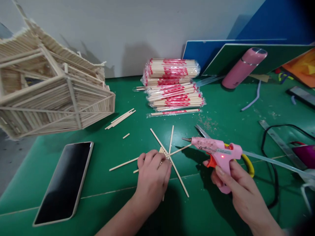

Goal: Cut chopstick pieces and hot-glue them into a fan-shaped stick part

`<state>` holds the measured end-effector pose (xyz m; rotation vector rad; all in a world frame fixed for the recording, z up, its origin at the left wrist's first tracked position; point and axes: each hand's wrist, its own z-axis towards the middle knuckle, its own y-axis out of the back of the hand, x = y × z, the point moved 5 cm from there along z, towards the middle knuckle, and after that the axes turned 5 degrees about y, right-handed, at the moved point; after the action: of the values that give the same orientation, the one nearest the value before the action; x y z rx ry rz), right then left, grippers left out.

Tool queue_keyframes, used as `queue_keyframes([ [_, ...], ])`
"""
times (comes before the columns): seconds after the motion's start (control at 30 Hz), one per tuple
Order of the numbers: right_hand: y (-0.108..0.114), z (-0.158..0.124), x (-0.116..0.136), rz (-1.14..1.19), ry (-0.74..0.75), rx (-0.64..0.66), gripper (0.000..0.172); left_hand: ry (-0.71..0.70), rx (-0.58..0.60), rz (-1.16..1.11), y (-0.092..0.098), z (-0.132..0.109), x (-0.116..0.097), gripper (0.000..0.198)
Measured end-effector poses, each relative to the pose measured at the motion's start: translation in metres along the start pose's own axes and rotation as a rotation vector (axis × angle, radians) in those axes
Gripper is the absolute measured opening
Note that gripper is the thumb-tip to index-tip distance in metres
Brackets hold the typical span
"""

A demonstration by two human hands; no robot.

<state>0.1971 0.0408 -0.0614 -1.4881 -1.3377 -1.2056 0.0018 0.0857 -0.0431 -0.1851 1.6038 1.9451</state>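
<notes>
My right hand (233, 183) grips a pink hot glue gun (214, 147) by its handle, a finger near the orange trigger. Its red light glows, its nozzle points left, and a clear glue stick (273, 160) trails from its back. Fingers curled and pressed down, my left hand (154, 173) is on a star-shaped arrangement of crossed wooden chopsticks (179, 177) on the green table. One stick reaches from the centre towards the nozzle. My left fingers cover part of the centre, so what they pinch there is partly hidden.
A boat-like stick model (71, 98) stands at left, above a phone (64, 183). Wrapped chopstick packs (174, 95) lie at the back, loose sticks (120, 118) left of them. At right are a pink flask (243, 68), a metal ruler (280, 142) and a black cable (275, 173). Yellow-handled scissors (248, 165) lie behind the gun.
</notes>
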Motion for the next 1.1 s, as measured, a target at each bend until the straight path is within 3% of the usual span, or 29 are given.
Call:
queue_keyframes([
  [0.43,-0.001,0.000,0.002,-0.023,-0.008,0.006,0.018,0.015,0.014,0.030,-0.005,0.005,0.005,0.010],
  [0.6,0.001,-0.001,0.003,-0.055,0.000,-0.010,0.017,0.015,-0.008,0.013,0.003,0.000,0.003,0.010],
  [0.9,0.027,0.020,0.025,-0.275,0.047,-0.185,0.023,-0.061,0.029,-0.006,0.007,-0.021,-0.001,0.015],
  [1.03,0.034,0.027,0.022,-0.328,0.047,-0.170,0.025,-0.065,0.048,0.042,0.002,-0.021,-0.002,0.015],
  [1.1,0.043,0.029,0.017,-0.345,0.022,-0.222,0.026,-0.063,0.063,0.051,0.000,-0.020,-0.002,0.016],
])
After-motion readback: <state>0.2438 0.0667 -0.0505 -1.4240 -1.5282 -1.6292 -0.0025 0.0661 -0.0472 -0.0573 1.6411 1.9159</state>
